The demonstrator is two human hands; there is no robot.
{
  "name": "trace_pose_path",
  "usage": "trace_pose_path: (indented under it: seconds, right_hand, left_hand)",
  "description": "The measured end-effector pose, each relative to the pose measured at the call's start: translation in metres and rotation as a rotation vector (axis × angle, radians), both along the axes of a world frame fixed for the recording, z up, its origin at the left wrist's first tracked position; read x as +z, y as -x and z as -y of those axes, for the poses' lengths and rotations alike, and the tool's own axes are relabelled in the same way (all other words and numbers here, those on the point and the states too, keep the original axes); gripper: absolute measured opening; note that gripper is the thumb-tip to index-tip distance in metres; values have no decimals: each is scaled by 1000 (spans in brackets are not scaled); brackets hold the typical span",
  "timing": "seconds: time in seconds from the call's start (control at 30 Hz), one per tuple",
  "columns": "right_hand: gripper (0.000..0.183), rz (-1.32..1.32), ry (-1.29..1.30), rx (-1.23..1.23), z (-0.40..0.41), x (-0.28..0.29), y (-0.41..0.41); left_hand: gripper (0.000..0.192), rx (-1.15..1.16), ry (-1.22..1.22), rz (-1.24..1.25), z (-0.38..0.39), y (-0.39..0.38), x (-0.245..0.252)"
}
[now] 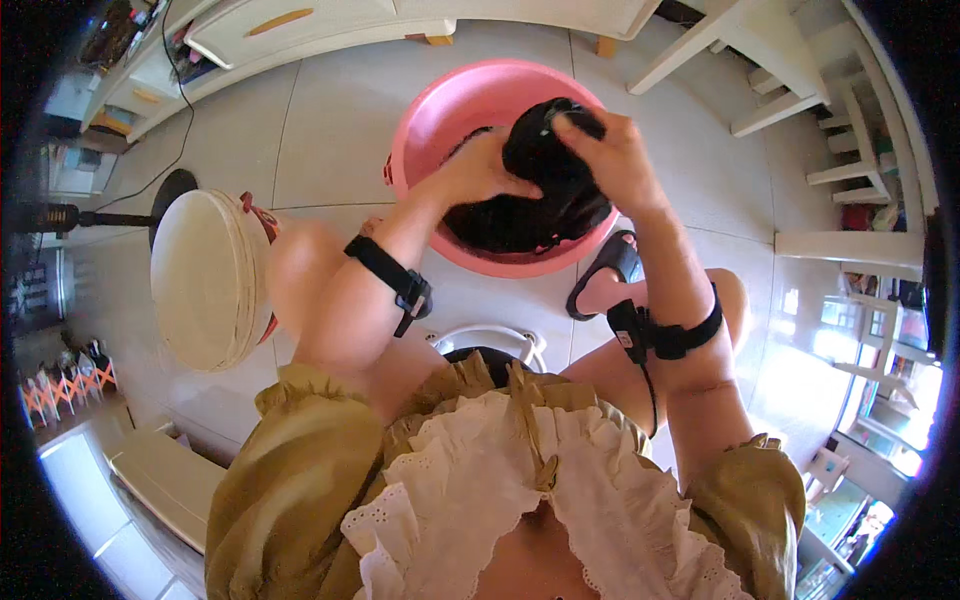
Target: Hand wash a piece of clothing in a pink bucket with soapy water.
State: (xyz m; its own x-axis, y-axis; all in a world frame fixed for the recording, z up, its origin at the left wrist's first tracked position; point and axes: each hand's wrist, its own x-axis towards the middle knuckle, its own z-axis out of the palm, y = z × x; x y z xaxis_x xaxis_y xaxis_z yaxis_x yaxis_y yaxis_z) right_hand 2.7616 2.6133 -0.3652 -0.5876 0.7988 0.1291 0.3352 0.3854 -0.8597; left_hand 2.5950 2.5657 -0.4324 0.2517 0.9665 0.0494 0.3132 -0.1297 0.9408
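A round pink plastic basin [442,97] stands on the tiled floor in front of me, with black wet-looking cloth [495,225] lying in it. My right hand [611,154] grips a raised bunch of the black cloth from its right side, thumb on top. Beside the bunch's lower left, my left hand [491,169] reaches over the basin with its fingers against the cloth; part of that hand is hidden behind the fabric. The bunch hangs above the basin and runs down into the rest of the cloth.
A lidded round bucket [206,281] stands left of my knee, near a black stand [116,219] with a cable. White drawers [300,34] line the far side. White wooden stools [780,60] are at the right. My slippered foot [611,274] is beside the basin.
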Motion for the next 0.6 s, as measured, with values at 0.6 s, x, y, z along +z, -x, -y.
trace_pose_path:
  seconds: [0.6]
  right_hand:
    - [30,-1081,1266,-149,-22,-157,14]
  left_hand:
    - [32,320,-477,-132,-1,-83,13]
